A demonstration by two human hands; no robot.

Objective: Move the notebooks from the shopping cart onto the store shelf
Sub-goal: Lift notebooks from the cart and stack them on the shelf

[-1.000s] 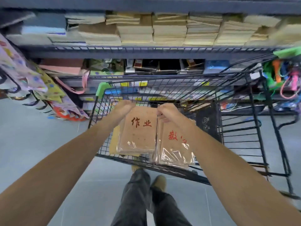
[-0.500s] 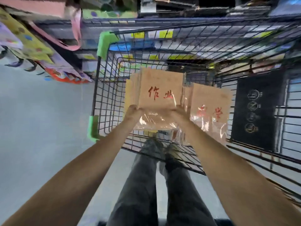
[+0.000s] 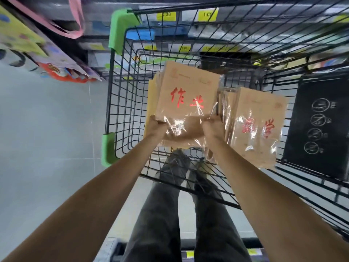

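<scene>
A plastic-wrapped pack of brown notebooks with red characters is held up inside the black wire shopping cart. My left hand grips its lower left edge and my right hand grips its lower right edge. A second wrapped pack of brown notebooks stands tilted just right of it in the cart. More brown notebooks peek out behind the held pack on the left. Only a strip of the store shelf with yellow price tags shows at the top.
A black panel with white round pictograms hangs on the cart's right side. Green corner guards cap the cart's left corners. Colourful bags hang at the upper left. Grey tiled floor lies to the left, and my legs stand under the cart.
The view has tipped further down, so the upper shelves of stacked notebooks left the frame. Both hands shifted from the packs' tops to the left pack's lower edge and hold it upright.
</scene>
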